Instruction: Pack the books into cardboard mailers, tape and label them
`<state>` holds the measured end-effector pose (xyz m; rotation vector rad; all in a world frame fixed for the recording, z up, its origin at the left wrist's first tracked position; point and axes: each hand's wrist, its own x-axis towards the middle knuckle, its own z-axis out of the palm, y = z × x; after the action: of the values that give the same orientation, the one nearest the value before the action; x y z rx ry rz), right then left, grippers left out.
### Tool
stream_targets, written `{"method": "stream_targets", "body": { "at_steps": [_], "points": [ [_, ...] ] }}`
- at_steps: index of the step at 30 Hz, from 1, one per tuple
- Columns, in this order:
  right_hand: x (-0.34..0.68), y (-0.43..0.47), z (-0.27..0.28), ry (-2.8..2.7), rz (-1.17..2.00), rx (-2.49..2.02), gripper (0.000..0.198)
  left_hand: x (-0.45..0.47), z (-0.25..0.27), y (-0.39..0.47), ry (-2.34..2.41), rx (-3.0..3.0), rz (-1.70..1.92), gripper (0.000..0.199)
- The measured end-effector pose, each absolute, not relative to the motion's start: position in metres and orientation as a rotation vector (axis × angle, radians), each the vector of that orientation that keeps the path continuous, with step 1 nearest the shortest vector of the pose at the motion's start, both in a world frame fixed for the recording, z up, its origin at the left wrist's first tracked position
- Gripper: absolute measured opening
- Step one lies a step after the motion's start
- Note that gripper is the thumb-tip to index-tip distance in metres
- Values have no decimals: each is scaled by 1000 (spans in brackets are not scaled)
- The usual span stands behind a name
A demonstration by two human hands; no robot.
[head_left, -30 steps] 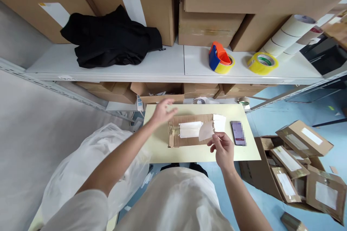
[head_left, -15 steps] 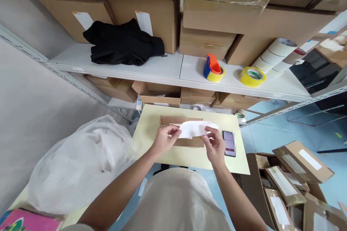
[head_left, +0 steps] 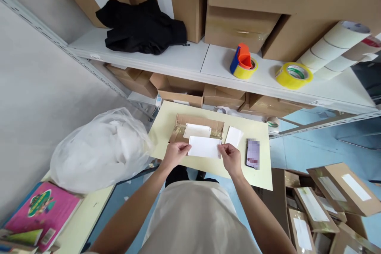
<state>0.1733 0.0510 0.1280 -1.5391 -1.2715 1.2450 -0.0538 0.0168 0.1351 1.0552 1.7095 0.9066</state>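
A white label (head_left: 204, 147) is stretched flat between my two hands, just above a small cardboard box (head_left: 200, 120) on the pale yellow table (head_left: 166, 109). My left hand (head_left: 175, 154) pinches its left edge. At the right edge, my right hand (head_left: 231, 158) grips it between thumb and fingers. Another white label (head_left: 197, 130) lies on the box, which has clear tape across it. Right of the box rests a loose white paper piece (head_left: 234, 136). A phone (head_left: 253, 153) lies near the table's right side.
A shelf (head_left: 190, 57) behind the table bears a black garment (head_left: 145, 27), a tape dispenser (head_left: 243, 62), a yellow tape roll (head_left: 294, 75) and cartons. At left sits a plastic bag (head_left: 99, 149) beside a pink package (head_left: 44, 210). Several labelled boxes (head_left: 312, 204) are piled at lower right.
The label is now flat and lower, in front of the box. A separate white paper piece now lies on the table at right. The view has shifted, bringing the shelf closer.
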Motion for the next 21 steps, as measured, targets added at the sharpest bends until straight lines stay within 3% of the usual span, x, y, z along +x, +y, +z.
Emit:
{"method": "stream_targets", "body": {
  "at_steps": [5, 13, 21],
  "points": [
    [159, 68, 113, -1368, 1224, -1602, 45, -68, 123, 34, 1810, 1037, 882, 18],
    [134, 106, 104, -1593, 983, -1817, 26, -91, 116, 86, 1976, 1311, 575, 14],
    [122, 107, 100, -1755, 773, -2095, 20, -92, 111, 96, 2020, 1441, 408, 14]
  ]
}}
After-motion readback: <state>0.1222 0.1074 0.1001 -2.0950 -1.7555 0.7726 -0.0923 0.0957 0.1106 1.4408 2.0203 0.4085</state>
